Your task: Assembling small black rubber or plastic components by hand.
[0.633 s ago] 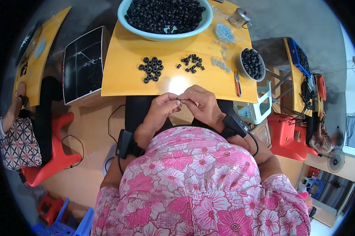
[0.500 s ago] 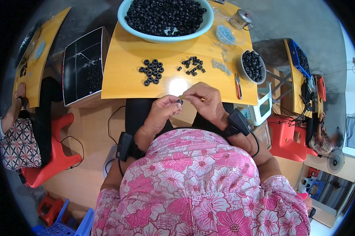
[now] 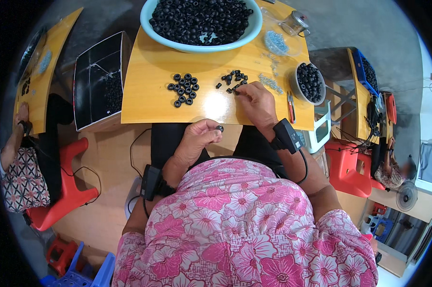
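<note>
My left hand (image 3: 196, 139) is closed in a pinch over my lap, just off the table's near edge. A small round black ring-shaped part (image 3: 219, 128) shows between its thumb and fingertip. Over the table, my right hand (image 3: 259, 104) has its fingertips drawn together at the near edge of a loose group of small black plugs (image 3: 234, 76). Whatever is in those fingertips is too small and hidden to make out. To the left lies a cluster of black rings (image 3: 183, 89), several with their holes facing up.
A light-blue basin (image 3: 201, 48) full of black parts stands at the back of the yellow table (image 3: 149, 103). To the right are clear small pieces (image 3: 271, 82), a bowl of black parts (image 3: 309, 83), red-handled cutters (image 3: 291, 107) and a lidded jug (image 3: 296, 23). A black-lined box (image 3: 98, 86) is at left.
My right hand has left my left hand and moved forward to the small black plugs. My left hand stays in about the same place with the black ring-shaped part.
</note>
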`<state>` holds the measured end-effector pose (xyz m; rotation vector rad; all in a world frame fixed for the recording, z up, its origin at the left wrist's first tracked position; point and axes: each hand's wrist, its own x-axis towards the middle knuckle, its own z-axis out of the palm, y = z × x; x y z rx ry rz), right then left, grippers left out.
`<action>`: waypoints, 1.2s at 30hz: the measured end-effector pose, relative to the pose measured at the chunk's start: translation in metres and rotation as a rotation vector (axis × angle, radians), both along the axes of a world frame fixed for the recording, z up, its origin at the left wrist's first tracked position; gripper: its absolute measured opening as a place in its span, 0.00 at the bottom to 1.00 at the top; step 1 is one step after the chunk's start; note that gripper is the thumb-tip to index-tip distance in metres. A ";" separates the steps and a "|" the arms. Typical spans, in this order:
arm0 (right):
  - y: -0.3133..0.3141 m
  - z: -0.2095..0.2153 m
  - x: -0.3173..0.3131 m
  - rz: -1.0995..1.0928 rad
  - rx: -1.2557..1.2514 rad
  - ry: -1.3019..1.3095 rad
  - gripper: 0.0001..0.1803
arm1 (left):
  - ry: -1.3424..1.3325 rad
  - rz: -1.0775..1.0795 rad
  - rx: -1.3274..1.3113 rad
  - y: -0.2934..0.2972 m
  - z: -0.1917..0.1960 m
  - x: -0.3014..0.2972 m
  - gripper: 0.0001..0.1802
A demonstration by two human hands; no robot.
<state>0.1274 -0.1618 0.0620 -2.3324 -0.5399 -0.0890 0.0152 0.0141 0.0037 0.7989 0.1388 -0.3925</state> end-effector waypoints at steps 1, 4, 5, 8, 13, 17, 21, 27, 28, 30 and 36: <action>0.000 0.000 0.000 0.000 0.000 0.002 0.08 | -0.007 -0.001 -0.001 0.000 0.000 0.000 0.06; -0.002 -0.001 0.000 0.005 -0.003 -0.006 0.08 | -0.019 -0.011 0.008 0.000 -0.003 0.001 0.06; -0.003 -0.002 0.000 0.014 -0.031 -0.003 0.07 | -0.018 -0.013 0.008 0.001 -0.003 0.001 0.06; -0.004 -0.002 0.000 0.032 -0.054 -0.004 0.07 | -0.009 -0.021 0.035 0.001 0.000 0.001 0.06; -0.007 -0.001 -0.004 0.048 -0.026 -0.030 0.05 | -0.041 -0.014 0.048 0.001 0.000 0.001 0.06; -0.010 0.000 -0.008 0.108 -0.094 -0.068 0.03 | -0.024 -0.004 0.052 -0.001 0.002 -0.001 0.06; -0.011 0.004 -0.014 0.145 -0.106 -0.116 0.03 | -0.036 0.003 0.056 -0.002 -0.003 0.000 0.07; -0.020 -0.003 -0.012 0.215 -0.155 -0.105 0.06 | -0.033 -0.009 0.086 -0.002 -0.002 -0.002 0.07; -0.021 -0.005 -0.012 0.214 -0.154 -0.107 0.06 | -0.027 -0.008 0.092 -0.002 0.000 -0.002 0.08; -0.022 -0.009 -0.013 0.203 -0.092 -0.169 0.05 | -0.032 -0.007 0.105 -0.003 0.003 -0.003 0.08; -0.024 -0.004 -0.022 0.181 -0.058 -0.073 0.06 | -0.050 0.006 0.091 -0.004 -0.003 -0.005 0.07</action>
